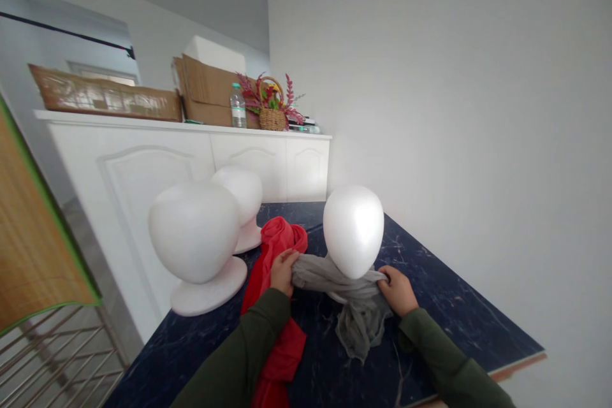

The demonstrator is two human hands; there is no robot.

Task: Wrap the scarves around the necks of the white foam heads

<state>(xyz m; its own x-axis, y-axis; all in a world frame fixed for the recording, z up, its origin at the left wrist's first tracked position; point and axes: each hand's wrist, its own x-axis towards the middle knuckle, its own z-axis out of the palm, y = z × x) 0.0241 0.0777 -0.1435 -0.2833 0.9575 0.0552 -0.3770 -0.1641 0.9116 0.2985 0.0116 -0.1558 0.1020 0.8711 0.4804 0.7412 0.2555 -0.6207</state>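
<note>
A white mannequin head [352,226] stands upright on the dark blue marbled table [440,306]. Around its neck goes a grey scarf [356,312], one end hanging down the front in loose folds. My left hand [284,273] is closed on the scarf's left part, holding it out to the side. On the other side of the neck, my right hand [398,290] pinches the scarf's edge. A red scarf [280,338] lies lengthwise along the table, passing beneath my left hand and forearm.
Two more white mannequin heads [196,229] stand at the left. Behind the table, a white cabinet [258,159] carries cardboard boxes [205,92], a plastic bottle [238,107] and a flower basket [272,118]. A wall borders the right. A metal rack [62,357] stands at lower left.
</note>
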